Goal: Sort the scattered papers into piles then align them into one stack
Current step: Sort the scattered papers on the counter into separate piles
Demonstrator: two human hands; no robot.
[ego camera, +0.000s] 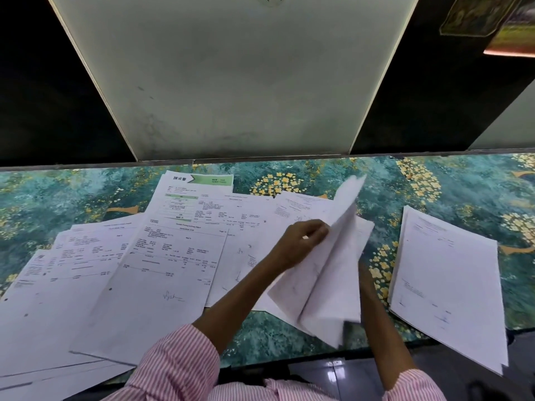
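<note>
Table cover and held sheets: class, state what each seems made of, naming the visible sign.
Table cover: perhaps printed vinyl or cloth; flat leaf-and-flower pattern, finish unclear. Held sheets: thin matte white paper; they bend and fan where the left hand pinches them.

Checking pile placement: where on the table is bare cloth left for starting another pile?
Bare cloth shows at the far left behind the scattered papers, at the far right beyond the right pile, and in a narrow strip between that pile and the sheets the left hand holds. Left and centre are crowded.
</note>
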